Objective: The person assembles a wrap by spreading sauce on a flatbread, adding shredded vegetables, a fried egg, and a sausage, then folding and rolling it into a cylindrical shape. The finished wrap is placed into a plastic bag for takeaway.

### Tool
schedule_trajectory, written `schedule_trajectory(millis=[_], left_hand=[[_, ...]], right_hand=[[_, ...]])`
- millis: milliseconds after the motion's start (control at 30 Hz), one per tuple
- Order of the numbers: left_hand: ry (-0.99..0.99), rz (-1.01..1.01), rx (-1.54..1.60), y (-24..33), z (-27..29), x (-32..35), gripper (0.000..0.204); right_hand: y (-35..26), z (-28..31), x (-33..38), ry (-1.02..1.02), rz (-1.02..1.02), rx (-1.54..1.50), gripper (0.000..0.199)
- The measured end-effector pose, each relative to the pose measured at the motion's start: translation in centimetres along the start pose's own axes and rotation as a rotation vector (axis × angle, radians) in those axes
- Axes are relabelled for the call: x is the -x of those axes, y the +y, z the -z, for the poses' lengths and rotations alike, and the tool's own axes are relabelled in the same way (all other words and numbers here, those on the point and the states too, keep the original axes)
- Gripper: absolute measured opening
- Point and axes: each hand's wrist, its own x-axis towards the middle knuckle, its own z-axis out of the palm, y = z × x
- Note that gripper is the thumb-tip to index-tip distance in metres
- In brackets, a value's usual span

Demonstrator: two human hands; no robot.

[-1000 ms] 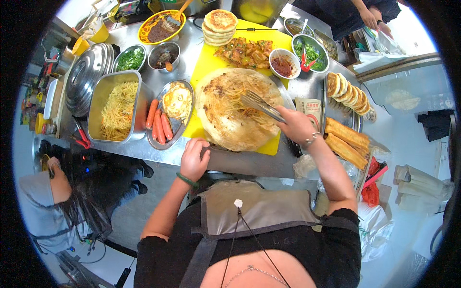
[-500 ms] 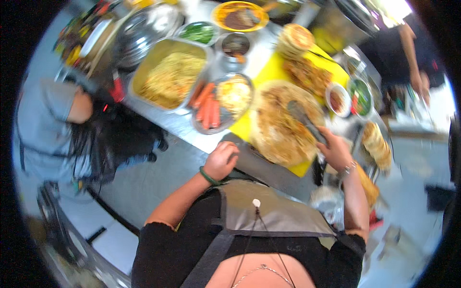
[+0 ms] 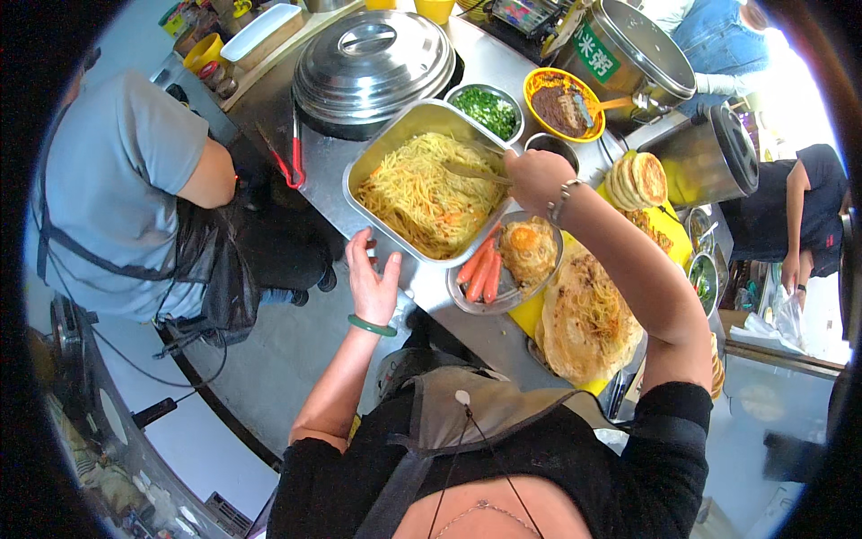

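My right hand is closed on metal tongs, whose tips reach into shredded noodles in a rectangular steel tub. By the tub's near left side, my left hand is open with its fingers spread; whether they touch the wall I cannot tell. Sausages and fried eggs share a steel plate just below the tub. Under my right forearm lies a flatbread on a yellow board, with some shredded filling on top.
A lidded steel pan stands behind the tub, with red-handled tongs beside it. Chopped greens, a yellow sauce bowl, stacked flatbreads and tall pots crowd the far side. One person is at left, another at right.
My right hand has carried the tongs from the flatbread over to the noodles in the tub. My left hand has shifted left and its fingers have spread. The view has moved left.
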Motion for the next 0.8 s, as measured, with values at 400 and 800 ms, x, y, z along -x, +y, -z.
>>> schedule_trajectory(millis=[400, 800], left_hand=[[0.024, 0.066, -0.029, 0.2, -1.5, -4.7, 0.077], [0.056, 0.094, 0.077, -2.6, -2.3, -4.2, 0.078]], right_hand=[[-0.6, -3.4, -8.0, -0.131, 0.175, -0.223, 0.023], [0.8, -3.4, 1.0, 0.180, 0.089, -0.565, 0.046]])
